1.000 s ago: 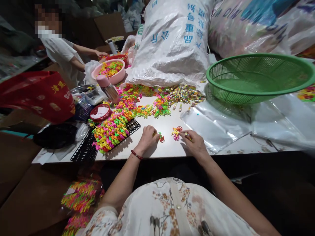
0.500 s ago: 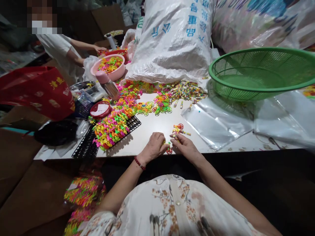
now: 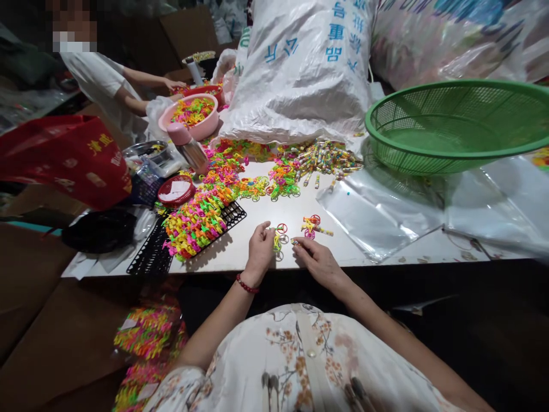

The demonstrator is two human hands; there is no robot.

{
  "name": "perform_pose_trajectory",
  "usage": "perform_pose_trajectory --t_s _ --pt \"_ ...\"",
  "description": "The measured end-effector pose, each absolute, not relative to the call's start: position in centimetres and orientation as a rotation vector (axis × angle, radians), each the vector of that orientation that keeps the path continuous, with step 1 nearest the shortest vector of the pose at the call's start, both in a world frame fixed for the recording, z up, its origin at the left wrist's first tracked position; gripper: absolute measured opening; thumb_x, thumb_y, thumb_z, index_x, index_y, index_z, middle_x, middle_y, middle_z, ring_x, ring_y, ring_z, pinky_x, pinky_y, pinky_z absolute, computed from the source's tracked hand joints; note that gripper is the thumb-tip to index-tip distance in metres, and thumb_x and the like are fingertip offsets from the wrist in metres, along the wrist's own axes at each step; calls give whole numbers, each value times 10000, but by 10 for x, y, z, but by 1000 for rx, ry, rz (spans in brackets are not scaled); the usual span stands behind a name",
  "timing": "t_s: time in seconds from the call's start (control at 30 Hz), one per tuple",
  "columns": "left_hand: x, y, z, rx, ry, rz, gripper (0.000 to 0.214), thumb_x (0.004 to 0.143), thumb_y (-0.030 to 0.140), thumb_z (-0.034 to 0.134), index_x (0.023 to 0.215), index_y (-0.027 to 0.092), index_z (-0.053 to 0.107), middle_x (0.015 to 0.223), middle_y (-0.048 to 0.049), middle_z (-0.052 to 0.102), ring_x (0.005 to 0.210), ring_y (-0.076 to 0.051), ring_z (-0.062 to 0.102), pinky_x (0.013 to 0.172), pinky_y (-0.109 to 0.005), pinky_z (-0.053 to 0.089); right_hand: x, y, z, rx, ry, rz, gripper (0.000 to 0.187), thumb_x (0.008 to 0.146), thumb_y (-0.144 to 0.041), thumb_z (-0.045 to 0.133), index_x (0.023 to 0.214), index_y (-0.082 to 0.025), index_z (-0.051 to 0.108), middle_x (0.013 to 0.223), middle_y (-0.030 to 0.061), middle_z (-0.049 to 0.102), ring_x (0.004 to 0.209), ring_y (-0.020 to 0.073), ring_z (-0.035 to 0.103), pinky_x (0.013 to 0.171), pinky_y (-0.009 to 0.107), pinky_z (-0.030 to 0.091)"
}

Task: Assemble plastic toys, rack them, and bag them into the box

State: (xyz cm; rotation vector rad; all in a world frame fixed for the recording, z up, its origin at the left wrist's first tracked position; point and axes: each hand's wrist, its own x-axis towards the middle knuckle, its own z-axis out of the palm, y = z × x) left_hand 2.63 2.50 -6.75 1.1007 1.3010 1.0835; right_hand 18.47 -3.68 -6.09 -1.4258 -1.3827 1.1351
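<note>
Pinching the small wheeled toy [image 3: 278,243] by its body, with its wheel rings left free, seems the sound way for it to be kept steady and unbent. It is held between the thumb and fingers of the left hand [image 3: 259,247], over the white table [image 3: 291,200] near its front edge. By the right hand [image 3: 316,256], a small patterned piece [image 3: 294,242] is pinched at the fingertips; most of it is hidden, so its full shape cannot be told. A light grip, with its end kept exposed, is probably best, so that thin plastic is not strained. Just beyond, another wheeled toy [image 3: 309,226] is laid on the table, a patterned tube [image 3: 325,232] jutting from it.

Compared with half a second ago, the hands are set farther apart, and more of the held toy's wheels is exposed, while the lying toy is left in place.
</note>
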Motion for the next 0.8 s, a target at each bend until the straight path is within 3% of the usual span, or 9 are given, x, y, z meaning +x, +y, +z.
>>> perform_pose_trajectory --t_s 0.27,0.43,0.67,0.8 --pt "41 17 -56 823 1036 1037 396 752 505 706 859 192 488 680 64 494 528 -60 462 511 -190 398 183 -26 -64 -1454 -1384 1025 265 891 -426 551 963 -205 678 826 30 689 761 176 611 717 300 468" --pt "47 13 -54 756 1009 1016 377 752 476 710 834 190 478 654 71 467 529 -57 433 511 -183 363 182 -25 -63 -1451 -1338 937 236 873 -398 583 962 -200 674 888 40 699 789 181 612 740 296 460" --pt "51 11 -59 847 1017 1068 349 775 453 696 855 163 520 725 34 573 606 -75 521 574 -198 410 180 -27 -62 -1406 -1333 917 207 853 -377 624 935 -195 679 872 35 706 790 181 621 739 285 462" --pt "52 11 -58 883 1024 1064 351 793 476 672 856 185 486 650 57 550 515 -77 504 507 -198 402 183 -28 -63 -1366 -1288 1060 232 872 -405 595 929 -198 682 858 26 710 800 179 630 750 284 468"
